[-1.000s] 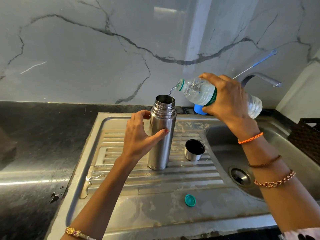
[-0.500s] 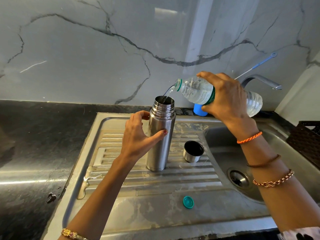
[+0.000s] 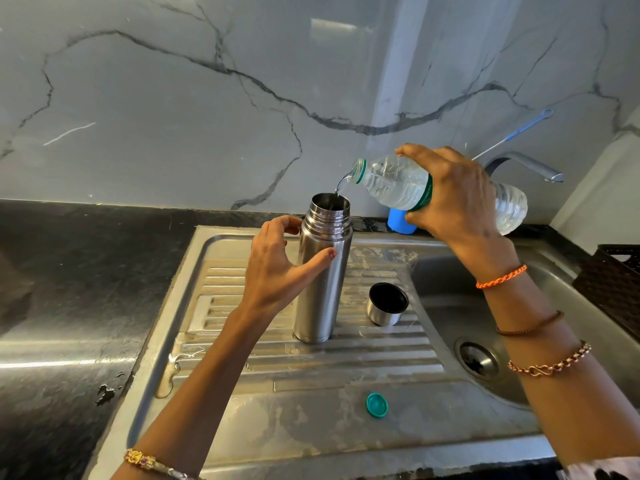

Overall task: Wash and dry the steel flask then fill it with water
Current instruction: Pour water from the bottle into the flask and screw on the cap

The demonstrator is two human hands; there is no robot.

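Observation:
The steel flask [image 3: 323,271] stands upright and uncapped on the ribbed drainboard [image 3: 263,362] of the sink. My left hand [image 3: 280,268] holds its upper body, thumb across the front and fingers curled behind the neck. My right hand [image 3: 453,195] grips a clear plastic water bottle [image 3: 391,181] tilted almost level above the flask. A thin stream of water runs from the bottle's mouth into the flask's opening. The flask's steel cup lid [image 3: 386,303] rests open side up just right of the flask. The bottle's green cap [image 3: 376,405] lies on the drainboard near the front.
The sink basin with its drain [image 3: 479,360] lies to the right, under a steel tap [image 3: 530,166]. A blue object [image 3: 398,221] stands behind the bottle by the marble wall. A dark basket [image 3: 613,282] sits at far right. Black countertop [image 3: 69,289] stretches left.
The bottle has stayed tilted over the flask and water keeps running in. Both hands hold nearly the same places.

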